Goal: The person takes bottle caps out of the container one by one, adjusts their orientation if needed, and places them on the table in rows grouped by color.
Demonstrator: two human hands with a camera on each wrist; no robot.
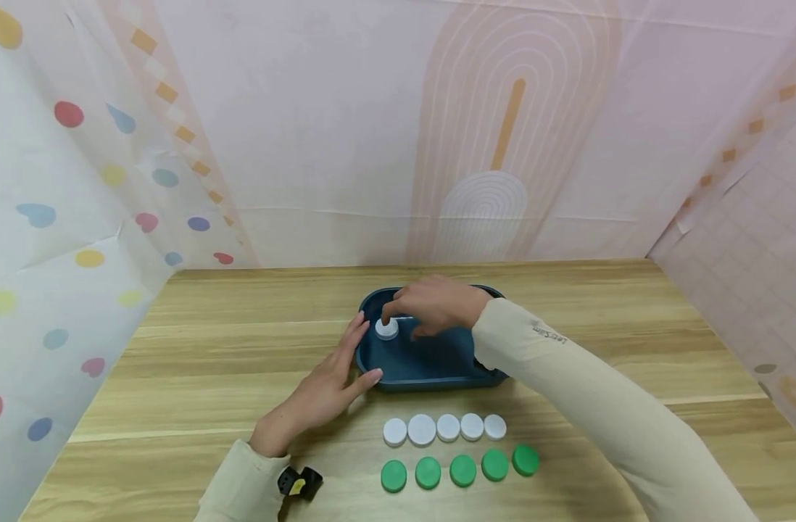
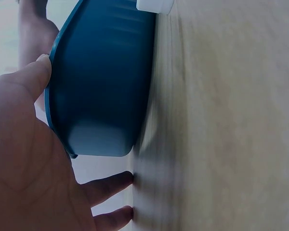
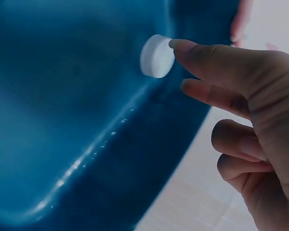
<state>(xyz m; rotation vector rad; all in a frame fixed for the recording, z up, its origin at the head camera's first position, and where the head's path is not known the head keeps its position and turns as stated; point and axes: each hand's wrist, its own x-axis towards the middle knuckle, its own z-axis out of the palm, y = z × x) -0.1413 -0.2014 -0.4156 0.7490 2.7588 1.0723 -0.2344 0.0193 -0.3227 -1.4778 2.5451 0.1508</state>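
A dark blue tray (image 1: 430,382) stands on the table, with one white bottle cap (image 1: 387,329) lying inside at its left end. My right hand (image 1: 437,304) reaches over the tray, one fingertip right at the cap; in the right wrist view two fingertips sit apart beside this white cap (image 3: 156,57). The other fingers of that hand are curled in with nothing between them. Resting at the tray's left end, my left hand (image 1: 326,384) has its fingers stretched along the side. Its thumb (image 2: 36,77) lies on the rim in the left wrist view.
In front of the tray runs a row of several white caps (image 1: 421,430). Closer to me lies a row of several green caps (image 1: 462,470). A printed cloth backdrop (image 1: 320,145) rises behind the wooden table (image 1: 228,341). My left wrist wears a black strap device (image 1: 300,483).
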